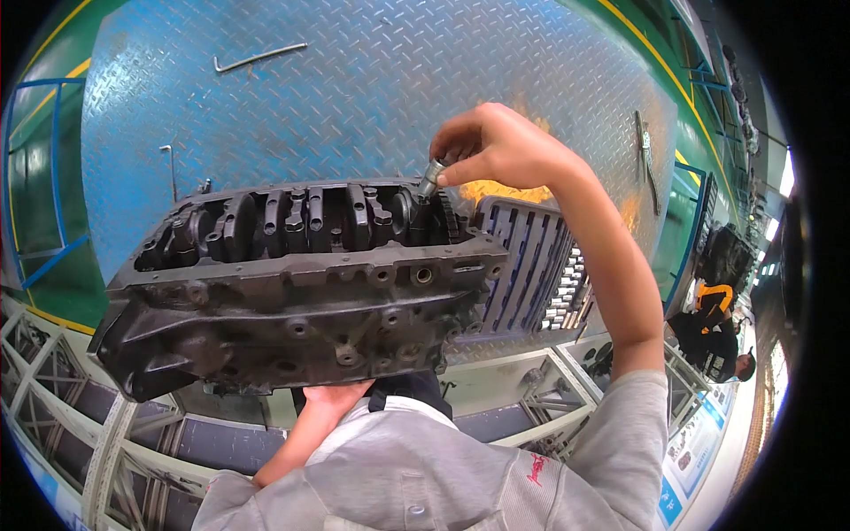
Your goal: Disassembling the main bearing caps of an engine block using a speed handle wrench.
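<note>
A dark engine block [292, 310] lies on the blue tread-plate bench with its crankshaft [310, 217] and bearing caps facing up. My right hand [509, 155] is closed, fingers and thumb pinching a silver socket [431, 177]. The socket stands slightly tilted over the cap nearest the toothed wheel [445, 217] at the block's right end; whether it is seated on a bolt I cannot tell. My left hand [336, 396] is at the block's near lower edge, close to my body. Its fingers are hidden by the block.
A dark socket tray [513, 265] with several silver sockets [567, 292] sits right of the block. Bent bar wrenches lie at the far left [259, 58] and beside the block [170, 168]. A long metal tool [646, 159] rests at far right. Another person [713, 341] is in the background.
</note>
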The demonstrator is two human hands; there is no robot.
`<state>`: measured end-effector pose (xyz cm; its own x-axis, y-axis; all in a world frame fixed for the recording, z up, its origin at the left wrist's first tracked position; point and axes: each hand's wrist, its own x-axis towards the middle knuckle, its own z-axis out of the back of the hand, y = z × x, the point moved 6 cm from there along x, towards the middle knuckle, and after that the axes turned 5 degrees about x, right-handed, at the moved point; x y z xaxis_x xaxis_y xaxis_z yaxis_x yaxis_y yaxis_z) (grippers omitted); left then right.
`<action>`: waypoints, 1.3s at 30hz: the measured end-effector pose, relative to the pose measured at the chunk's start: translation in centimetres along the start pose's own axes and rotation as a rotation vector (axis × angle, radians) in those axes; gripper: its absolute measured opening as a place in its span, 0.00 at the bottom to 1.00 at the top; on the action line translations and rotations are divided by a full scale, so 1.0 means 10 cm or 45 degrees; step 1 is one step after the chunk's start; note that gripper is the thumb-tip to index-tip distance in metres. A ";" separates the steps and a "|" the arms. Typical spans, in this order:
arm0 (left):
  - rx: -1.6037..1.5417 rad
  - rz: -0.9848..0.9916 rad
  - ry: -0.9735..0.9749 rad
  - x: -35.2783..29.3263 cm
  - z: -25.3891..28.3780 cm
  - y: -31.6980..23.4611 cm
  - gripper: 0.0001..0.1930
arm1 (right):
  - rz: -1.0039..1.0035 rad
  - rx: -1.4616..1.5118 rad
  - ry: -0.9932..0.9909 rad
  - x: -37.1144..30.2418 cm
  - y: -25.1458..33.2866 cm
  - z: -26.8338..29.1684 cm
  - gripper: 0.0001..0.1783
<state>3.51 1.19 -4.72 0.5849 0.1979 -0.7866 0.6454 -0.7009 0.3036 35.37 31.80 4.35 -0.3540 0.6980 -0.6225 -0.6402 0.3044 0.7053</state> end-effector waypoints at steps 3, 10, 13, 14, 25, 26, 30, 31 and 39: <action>0.010 -0.029 -0.006 -0.01 0.05 -0.01 0.44 | 0.024 -0.035 0.147 0.11 0.01 -0.04 0.22; -0.084 0.025 -0.091 -0.01 0.05 0.00 0.44 | 0.039 -0.146 0.330 0.32 0.05 -0.06 0.21; -0.111 0.038 -0.159 -0.02 0.06 0.00 0.45 | 0.094 -0.223 0.412 0.38 0.11 -0.05 0.20; -0.083 0.035 -0.140 -0.02 0.05 0.00 0.45 | 0.103 -0.222 0.443 0.40 0.12 -0.06 0.20; -0.161 0.008 -0.131 -0.03 0.16 0.02 0.40 | -0.055 -0.329 0.598 0.48 -0.01 -0.23 0.19; -0.169 0.015 -0.150 -0.04 0.17 0.02 0.40 | -0.098 -0.373 0.597 0.47 -0.04 -0.25 0.21; -0.181 0.031 -0.226 -0.04 0.17 0.02 0.41 | -0.097 -0.481 0.371 0.42 -0.05 -0.32 0.35; -0.172 0.039 -0.196 -0.03 0.14 0.03 0.42 | -0.118 -0.472 0.325 0.41 -0.05 -0.33 0.34; 0.090 -0.004 0.246 0.06 -0.16 0.17 0.46 | -0.189 -0.423 0.136 0.36 -0.13 -0.36 0.38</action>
<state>5.72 1.19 -3.79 0.6709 0.3229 -0.6675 0.6151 -0.7451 0.2578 32.48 31.55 -0.04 -0.2989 0.5850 -0.7539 -0.8697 0.1582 0.4676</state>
